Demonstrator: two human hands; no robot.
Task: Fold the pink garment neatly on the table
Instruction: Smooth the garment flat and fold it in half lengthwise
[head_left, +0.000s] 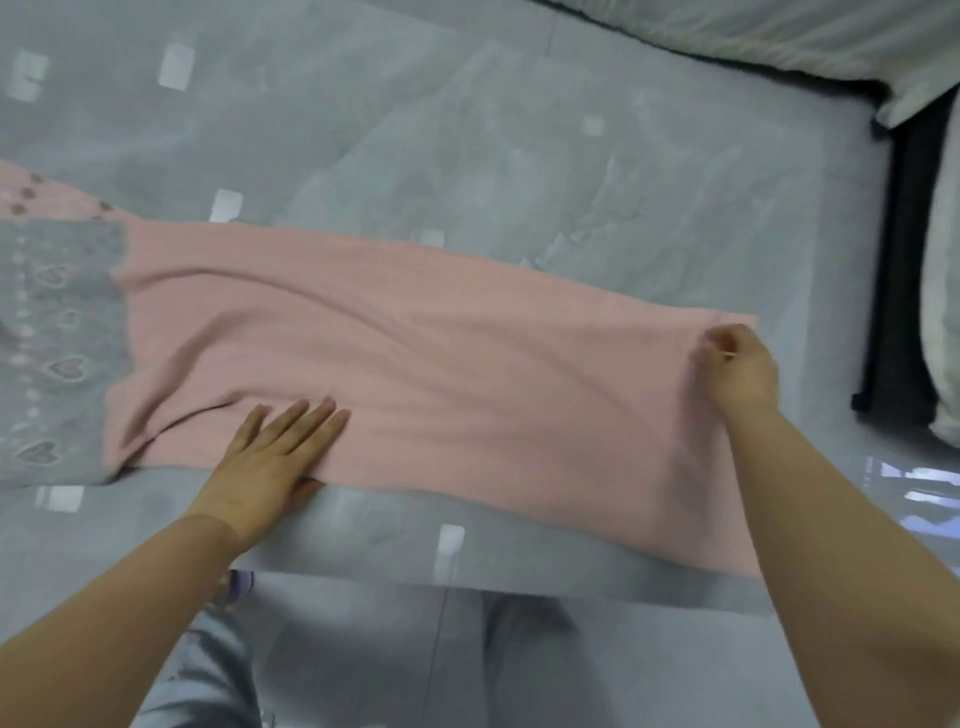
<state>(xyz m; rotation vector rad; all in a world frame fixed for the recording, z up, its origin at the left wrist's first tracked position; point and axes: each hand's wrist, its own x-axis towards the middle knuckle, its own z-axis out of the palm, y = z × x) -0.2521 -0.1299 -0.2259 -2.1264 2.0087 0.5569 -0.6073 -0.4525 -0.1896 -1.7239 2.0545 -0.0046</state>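
The pink garment (426, 364) lies as a long band across the grey glossy table (467, 130), running from left to right with soft wrinkles. My left hand (275, 462) rests flat on its near edge toward the left, fingers spread and pressing the cloth down. My right hand (737, 369) is at the garment's far right corner, with fingers pinched on the fabric edge. A small fold sits near the garment's lower left end.
A grey and pink cloth with heart patterns (52, 338) lies at the table's left, touching the pink garment. A dark frame (904, 260) and pale bedding (779, 31) stand at the right and back. The table's near edge (467, 584) runs below the garment.
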